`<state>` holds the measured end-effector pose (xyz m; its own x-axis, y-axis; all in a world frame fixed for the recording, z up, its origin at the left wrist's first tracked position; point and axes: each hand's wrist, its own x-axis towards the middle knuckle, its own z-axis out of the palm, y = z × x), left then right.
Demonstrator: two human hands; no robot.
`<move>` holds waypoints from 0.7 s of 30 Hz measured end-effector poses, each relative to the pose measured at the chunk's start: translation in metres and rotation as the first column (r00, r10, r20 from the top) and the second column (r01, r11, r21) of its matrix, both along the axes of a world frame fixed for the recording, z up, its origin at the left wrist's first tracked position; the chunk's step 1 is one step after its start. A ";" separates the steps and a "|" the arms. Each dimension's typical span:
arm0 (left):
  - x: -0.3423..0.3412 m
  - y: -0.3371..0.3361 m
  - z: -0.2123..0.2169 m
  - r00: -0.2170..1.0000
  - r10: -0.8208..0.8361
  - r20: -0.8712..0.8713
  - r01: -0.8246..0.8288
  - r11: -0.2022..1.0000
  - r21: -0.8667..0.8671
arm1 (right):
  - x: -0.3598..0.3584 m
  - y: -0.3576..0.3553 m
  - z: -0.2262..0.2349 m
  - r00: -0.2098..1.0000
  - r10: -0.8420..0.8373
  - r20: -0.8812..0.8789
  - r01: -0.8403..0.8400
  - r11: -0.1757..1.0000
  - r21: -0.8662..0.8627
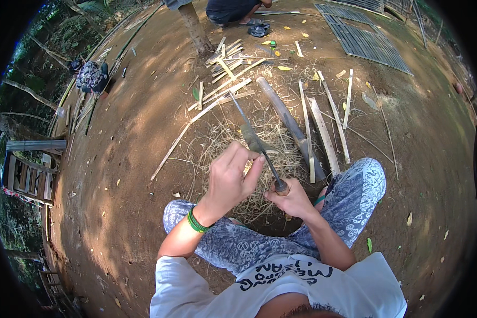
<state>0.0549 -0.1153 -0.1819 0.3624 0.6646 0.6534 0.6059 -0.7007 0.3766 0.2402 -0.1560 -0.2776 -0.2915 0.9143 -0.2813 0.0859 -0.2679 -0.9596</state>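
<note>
Knife (259,151): long blade, handle end in the right hand (291,200), whose grip is closed round it; blade angled up and away over the lap. Strip (247,135): thin bamboo sliver pinched in the closed grip of the left hand (230,177), lying against the blade. Left wrist: green band (196,221). Beneath both hands: heap of pale shavings (265,159) on the bare brown dirt ground (132,132). Just right of the heap: a dark bamboo pole (286,119) and split slats (326,119); more slats (225,69) beyond. Far right: woven bamboo panels (365,42). Top edge: a second person's sandalled feet (249,22). Left rim: trees, wooden frames (29,175).
</note>
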 end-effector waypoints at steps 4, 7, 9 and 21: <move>0.016 0.043 0.077 0.985 -0.116 -0.124 0.144 0.958 0.250 | -0.002 0.003 -0.014 0.994 -0.059 0.095 0.050 0.995 0.088; 0.041 0.055 0.146 0.954 -0.071 -0.292 0.229 0.801 0.553 | -0.007 0.001 -0.016 0.984 -0.085 0.155 0.065 0.989 0.130; 0.050 0.074 0.131 0.922 -0.044 -0.384 0.226 0.866 0.445 | -0.010 0.002 -0.013 0.990 -0.091 0.110 0.079 0.990 0.116; 0.017 0.131 0.022 0.831 -0.056 -0.554 0.215 0.950 0.226 | -0.006 -0.003 -0.027 0.970 -0.055 0.236 0.030 0.993 0.110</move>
